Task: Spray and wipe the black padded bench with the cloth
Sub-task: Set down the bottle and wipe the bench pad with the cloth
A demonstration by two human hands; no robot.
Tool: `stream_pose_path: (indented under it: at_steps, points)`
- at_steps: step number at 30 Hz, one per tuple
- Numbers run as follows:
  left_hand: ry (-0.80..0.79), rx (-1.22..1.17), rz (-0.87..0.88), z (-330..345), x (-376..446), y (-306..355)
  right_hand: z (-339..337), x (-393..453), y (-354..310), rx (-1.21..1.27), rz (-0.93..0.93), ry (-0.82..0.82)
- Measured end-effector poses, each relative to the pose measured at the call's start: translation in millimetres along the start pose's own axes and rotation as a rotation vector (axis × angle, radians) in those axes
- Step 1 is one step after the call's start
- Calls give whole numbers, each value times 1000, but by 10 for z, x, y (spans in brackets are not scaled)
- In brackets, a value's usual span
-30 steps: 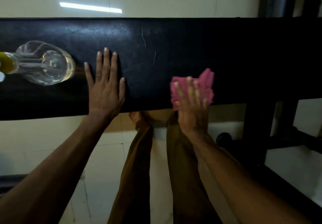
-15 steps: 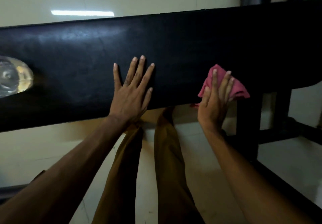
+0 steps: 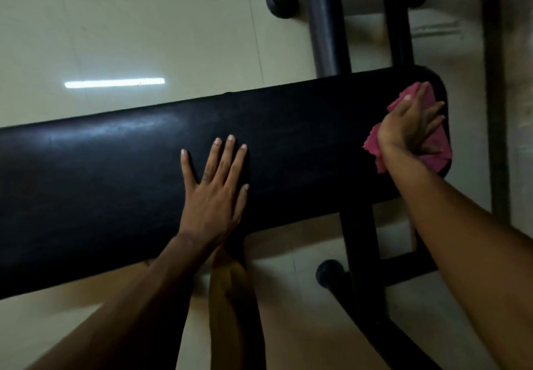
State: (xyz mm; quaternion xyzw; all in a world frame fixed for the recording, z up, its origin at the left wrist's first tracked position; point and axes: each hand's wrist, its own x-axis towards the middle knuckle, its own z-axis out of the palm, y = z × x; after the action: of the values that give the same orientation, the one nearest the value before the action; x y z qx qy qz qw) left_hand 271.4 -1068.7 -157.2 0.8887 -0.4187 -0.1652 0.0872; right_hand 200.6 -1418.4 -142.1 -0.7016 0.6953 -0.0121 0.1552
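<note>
While unlabelled: right hand fingers flat on pink cloth, left hand splayed on bench.

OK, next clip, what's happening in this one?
A person is wiping a black padded bench. The right hand presses a pink cloth flat against the bench's rounded right end, fingers straight over it. The left hand rests palm-down, fingers spread, near the middle of the pad. No spray bottle is in view.

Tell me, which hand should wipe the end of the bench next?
The right hand, probably. It already presses the pink cloth on the bench end; the left hand lies flat mid-bench, holding nothing.
</note>
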Motion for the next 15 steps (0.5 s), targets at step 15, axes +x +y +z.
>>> stream_pose_path:
  at_steps: [15]
  points:
    - [-23,-14,14,-44,6,-27,402,-835,-200,-328,-1236,-222]
